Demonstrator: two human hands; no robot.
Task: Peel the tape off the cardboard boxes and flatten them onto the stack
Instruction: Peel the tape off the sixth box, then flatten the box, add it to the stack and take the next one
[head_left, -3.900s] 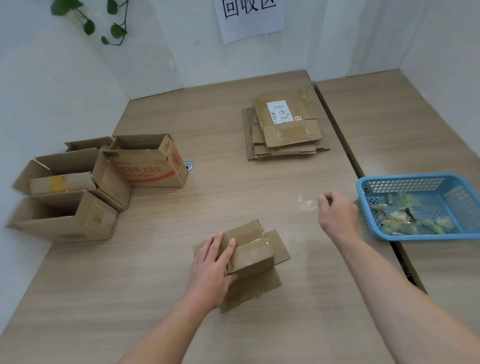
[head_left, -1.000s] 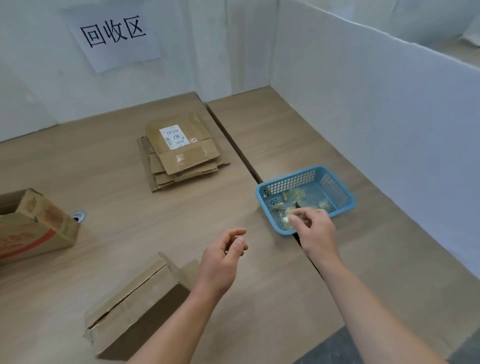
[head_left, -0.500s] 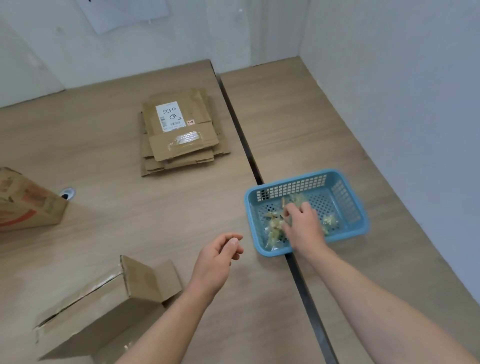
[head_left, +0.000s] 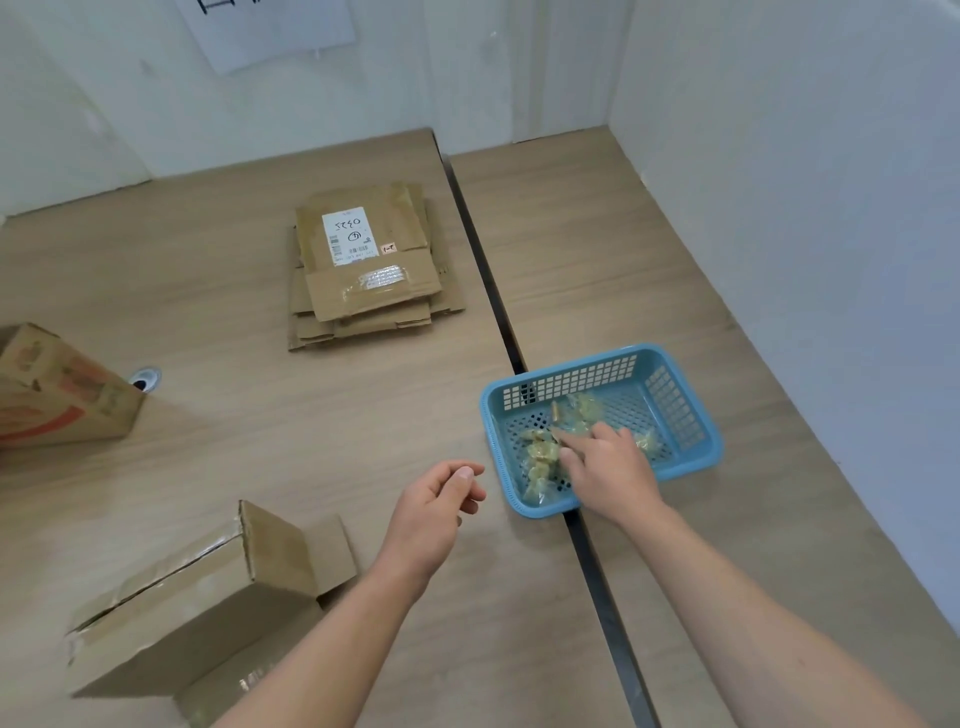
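Observation:
A small brown cardboard box (head_left: 192, 597) lies on its side at the lower left, one end flap folded out and shiny tape along its seam. My left hand (head_left: 434, 512) hovers to the right of it with loosely curled fingers, holding nothing. My right hand (head_left: 608, 467) reaches into the blue plastic basket (head_left: 696, 457). Its fingers are spread over the crumpled tape scraps (head_left: 537, 457), and I see no tape pinched between them. The stack of flattened boxes (head_left: 363, 260), topped by one with a white label, lies at the far middle of the table.
A box with red print (head_left: 57, 395) stands at the left edge, next to a round cable hole (head_left: 143, 378). A dark gap (head_left: 488, 280) runs between the two tabletops, and the basket straddles it. White walls close the back and right.
My right hand carried the peeled tape to the basket and now rests among the scraps. My left hand let go of the box and lifted. The view swung right.

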